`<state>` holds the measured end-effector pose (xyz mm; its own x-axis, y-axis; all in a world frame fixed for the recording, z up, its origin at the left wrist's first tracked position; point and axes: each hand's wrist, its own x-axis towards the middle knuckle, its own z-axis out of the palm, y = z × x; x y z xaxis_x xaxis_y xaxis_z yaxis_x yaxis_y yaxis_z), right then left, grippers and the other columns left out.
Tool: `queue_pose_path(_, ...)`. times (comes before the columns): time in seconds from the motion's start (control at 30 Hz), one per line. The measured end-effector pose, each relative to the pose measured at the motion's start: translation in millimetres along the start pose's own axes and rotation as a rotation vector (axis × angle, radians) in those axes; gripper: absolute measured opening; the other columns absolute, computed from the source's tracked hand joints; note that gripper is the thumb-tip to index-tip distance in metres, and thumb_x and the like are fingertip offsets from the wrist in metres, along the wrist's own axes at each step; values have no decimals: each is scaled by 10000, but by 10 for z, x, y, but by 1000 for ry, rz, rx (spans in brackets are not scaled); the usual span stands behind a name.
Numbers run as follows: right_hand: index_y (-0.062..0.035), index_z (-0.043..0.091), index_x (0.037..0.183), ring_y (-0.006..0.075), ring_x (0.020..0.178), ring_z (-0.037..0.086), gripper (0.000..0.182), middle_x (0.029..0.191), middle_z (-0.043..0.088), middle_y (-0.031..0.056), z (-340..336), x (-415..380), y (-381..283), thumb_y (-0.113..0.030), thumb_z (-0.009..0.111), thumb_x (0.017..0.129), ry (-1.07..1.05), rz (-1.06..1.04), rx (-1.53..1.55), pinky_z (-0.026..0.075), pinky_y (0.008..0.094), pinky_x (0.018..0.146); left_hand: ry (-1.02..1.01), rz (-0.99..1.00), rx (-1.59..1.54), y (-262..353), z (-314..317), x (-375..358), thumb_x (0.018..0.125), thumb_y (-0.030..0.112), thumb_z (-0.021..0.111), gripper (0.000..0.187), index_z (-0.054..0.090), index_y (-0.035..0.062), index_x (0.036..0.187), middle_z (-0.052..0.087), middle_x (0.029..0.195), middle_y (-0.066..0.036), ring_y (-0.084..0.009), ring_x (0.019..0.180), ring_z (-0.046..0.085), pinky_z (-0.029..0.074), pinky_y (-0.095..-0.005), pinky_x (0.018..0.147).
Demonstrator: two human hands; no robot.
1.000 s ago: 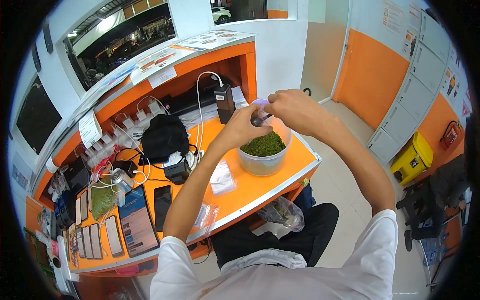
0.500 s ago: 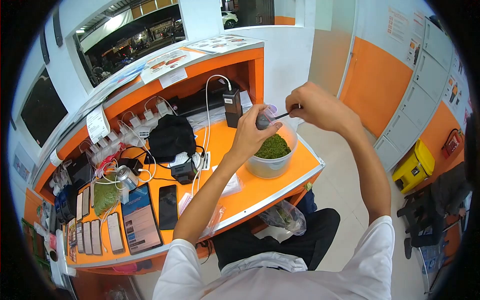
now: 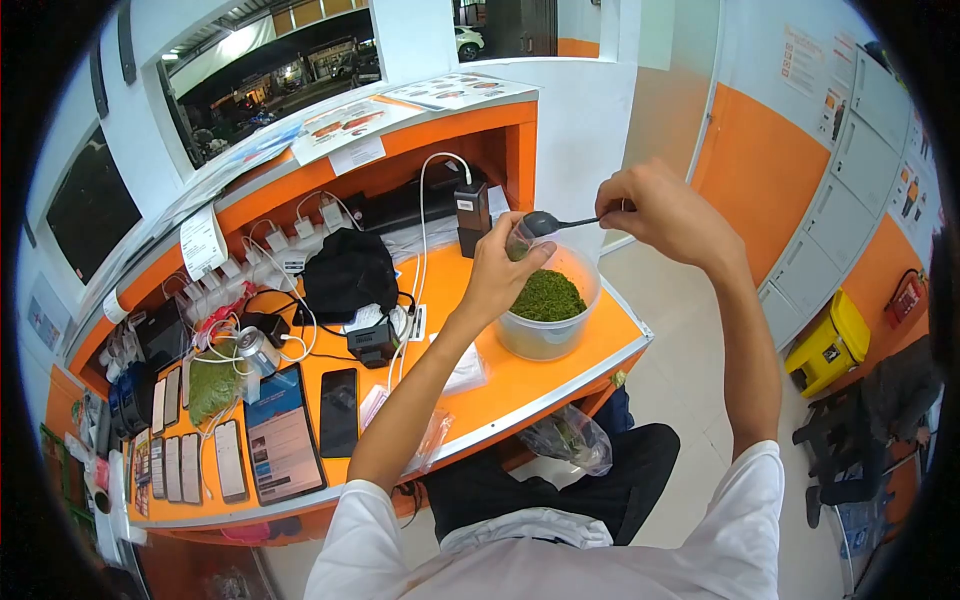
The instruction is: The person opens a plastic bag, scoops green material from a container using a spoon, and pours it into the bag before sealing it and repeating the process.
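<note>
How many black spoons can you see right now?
1. The black spoon is held by its handle in your right hand, its bowl beside your left hand. Others could be hidden among the clutter on the orange table.

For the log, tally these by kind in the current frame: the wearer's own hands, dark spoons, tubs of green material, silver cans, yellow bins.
Wearer's hands: 2 (left hand, right hand)
Dark spoon: 1
Tub of green material: 1
Silver can: 1
Yellow bin: 1
Total: 6
</note>
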<state>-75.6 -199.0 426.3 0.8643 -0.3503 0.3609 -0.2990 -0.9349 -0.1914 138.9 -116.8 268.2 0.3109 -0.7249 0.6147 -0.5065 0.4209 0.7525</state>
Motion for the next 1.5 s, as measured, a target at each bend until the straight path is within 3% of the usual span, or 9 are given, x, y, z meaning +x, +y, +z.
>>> queue_pose_path(0.27,54,761,903,307,785,726,87,847,748,207,-168,-48,96,-14,725,863,94,135,69,573,397,763,-64,-181,-325,-107,-152,-27,1035,180,646,361,580,3,1342,559,891,7,-59,763,476,416,-244,668)
queue_pose_path(0.4,34,777,906,337,810,732,120,866,757,207,326,61,357,-67,754,846,-144,184,-20,581,407,775,-173,-254,-602,-121,-235,-90,1026,154,614,412,562,-15,1399,579,976,-9,-70,799,515,430,-241,669)
queue_pose_path(0.57,28,755,1139,339,979,731,299,1036,760,225,1096,155,476,-180,733,925,-182,-4,162,567,399,895,-346,-522,-1206,-17,-305,-223,893,38,580,576,519,-46,1460,591,1117,-70,-115,918,540,469,-280,755)
queue_pose_path(0.7,18,641,1372,227,1167,663,436,1194,727,147,859,217,213,-253,665,1031,17,6,725,506,395,1046,-455,-498,-1286,-14,-343,-263,869,35,573,603,510,-63,1461,590,1117,-78,-130,936,535,474,-297,794)
queue_pose_path(0.87,-46,488,1552,270,1319,601,601,1416,631,203,789,93,64,-271,663,1024,-237,-60,583,478,439,1090,-450,-466,-1192,-7,-189,-271,868,44,574,580,534,-63,1437,599,1106,-79,-122,908,522,462,-292,777)
queue_pose_path(0.93,-74,480,1569,295,1373,569,618,1464,607,203,812,9,20,-291,662,1020,185,-64,576,450,478,1122,-454,-471,-1157,68,-185,-266,865,40,577,574,544,-60,1429,603,1095,-77,-120,901,523,461,-294,772)
queue_pose_path(1.07,-87,543,1529,312,1381,561,562,1474,609,180,854,-58,-23,-296,658,1020,363,-21,556,429,505,1138,-481,-427,-1086,28,-155,-272,855,32,587,517,590,-42,1367,609,1090,-75,-121,879,522,462,-295,762)
queue_pose_path(1.17,-9,625,1415,384,1344,586,567,1443,620,226,899,-106,52,-377,687,989,74,-228,418,431,512,1138,-551,-359,-1050,-9,-142,-257,858,36,595,434,628,-14,1287,614,1093,-77,-130,902,542,472,-300,770)
queue_pose_path(1.5,23,738,1029,157,932,693,158,988,744,83,758,-180,253,-113,722,951,132,-1,853,562,348,917,-579,-312,-961,294,51,-377,1010,118,616,456,536,-30,1434,685,1178,-112,-191,1082,675,531,-306,897)
